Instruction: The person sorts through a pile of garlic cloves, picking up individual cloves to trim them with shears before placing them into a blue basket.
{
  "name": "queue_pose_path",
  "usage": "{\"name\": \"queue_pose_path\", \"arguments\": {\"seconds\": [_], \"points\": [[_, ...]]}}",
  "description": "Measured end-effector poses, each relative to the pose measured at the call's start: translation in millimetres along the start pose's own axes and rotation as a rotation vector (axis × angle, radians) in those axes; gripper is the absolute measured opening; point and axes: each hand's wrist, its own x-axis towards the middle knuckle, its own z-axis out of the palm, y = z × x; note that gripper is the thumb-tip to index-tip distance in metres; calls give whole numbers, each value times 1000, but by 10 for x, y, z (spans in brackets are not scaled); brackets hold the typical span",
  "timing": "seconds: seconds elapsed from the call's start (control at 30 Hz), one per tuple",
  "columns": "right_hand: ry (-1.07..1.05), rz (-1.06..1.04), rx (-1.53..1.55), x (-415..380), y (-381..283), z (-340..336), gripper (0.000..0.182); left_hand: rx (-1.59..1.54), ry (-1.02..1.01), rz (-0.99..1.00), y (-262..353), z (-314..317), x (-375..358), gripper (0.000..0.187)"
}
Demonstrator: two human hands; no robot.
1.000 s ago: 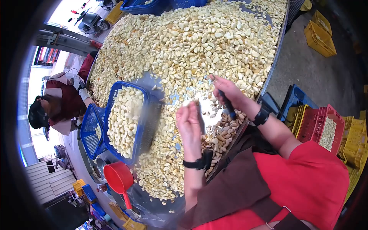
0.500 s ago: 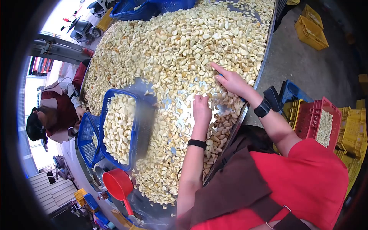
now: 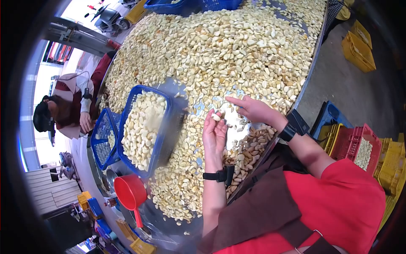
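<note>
Palm up, my left hand (image 3: 215, 133) pinches a pale, bean-like piece (image 3: 216, 117) at its fingertips. Just to its right, my right hand (image 3: 259, 111) has its index finger stretched toward that piece and its other fingers curled; what they hold is hidden. Both hands are over a shiny bare patch of the metal table (image 3: 233, 127). A large heap of pale pieces (image 3: 220, 46) spreads beyond them, and browner pieces (image 3: 253, 146) lie near the table edge. Left of my hands, a blue basket (image 3: 163, 135) is full of pale pieces.
A red scoop (image 3: 130, 191) and a second blue basket (image 3: 102, 146) are at the left. A co-worker (image 3: 69, 103) in a dark cap stands across the table. Yellow crates (image 3: 357, 53) and a red crate (image 3: 344, 144) are at the right.
My left hand has turned palm up and now shows a pale piece in its fingers. My right hand has moved down from the heap, close to my left hand. The view has shifted.
</note>
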Motion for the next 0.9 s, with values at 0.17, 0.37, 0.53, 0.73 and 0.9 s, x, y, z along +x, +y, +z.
{"name": "queue_pose_path", "arguments": {"seconds": [0.17,0.37,0.53,0.73,0.9], "points": [[166,-229,242,4,-1,211,47,-14,-9,63,-35,-39,-22,39],[60,-245,220,-186,-358,18,54,87,64,23,-50,108,-85,27],[33,-347,88,-161,-376,-14,56,57,52,43,-27,133,-118,21],[-40,-271,99,-220,-504,-86,56,44,58,43,-7,100,-138,21],[14,-305,122,-215,-471,-35,54,30,91,1,20,182,-167,19]]}}
